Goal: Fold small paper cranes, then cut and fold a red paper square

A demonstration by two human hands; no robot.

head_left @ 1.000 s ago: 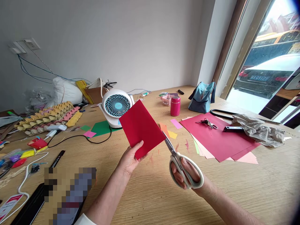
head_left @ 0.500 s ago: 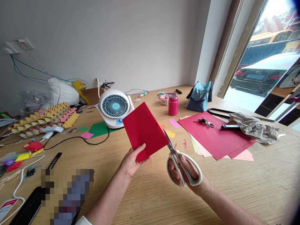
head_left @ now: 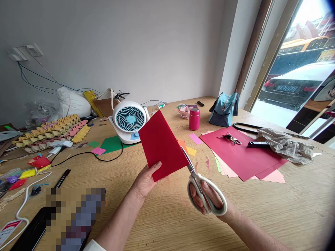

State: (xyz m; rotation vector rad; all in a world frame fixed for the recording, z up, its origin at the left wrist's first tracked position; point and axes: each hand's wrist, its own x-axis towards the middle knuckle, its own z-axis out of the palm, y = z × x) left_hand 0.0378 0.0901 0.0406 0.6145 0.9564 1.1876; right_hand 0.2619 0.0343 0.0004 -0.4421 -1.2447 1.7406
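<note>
Between the thumb and fingers of my left hand (head_left: 146,177) is a sheet of red paper (head_left: 163,146), held tilted above the table by its lower edge; the fingers behind it are hidden. My right hand (head_left: 202,197) grips a pair of scissors (head_left: 193,171) with pale handles, thumb and fingers through the loops. The metal blades point up and to the left, at the paper's right corner. One blade shows along the edge there, and I cannot tell how far the paper lies between the blades.
A white fan (head_left: 129,122) stands behind the paper. Further right are a pink canister (head_left: 194,119), a blue bag (head_left: 224,109), and large red sheets (head_left: 235,153) with keys (head_left: 230,137) and a crumpled cloth (head_left: 285,144) on top. Egg trays (head_left: 52,132) and a black marker (head_left: 62,178) lie left.
The scissors have tipped further left against the paper's right corner, and their handles sit slightly lower. My left hand keeps its hold on the sheet. The whole view has shifted slightly.
</note>
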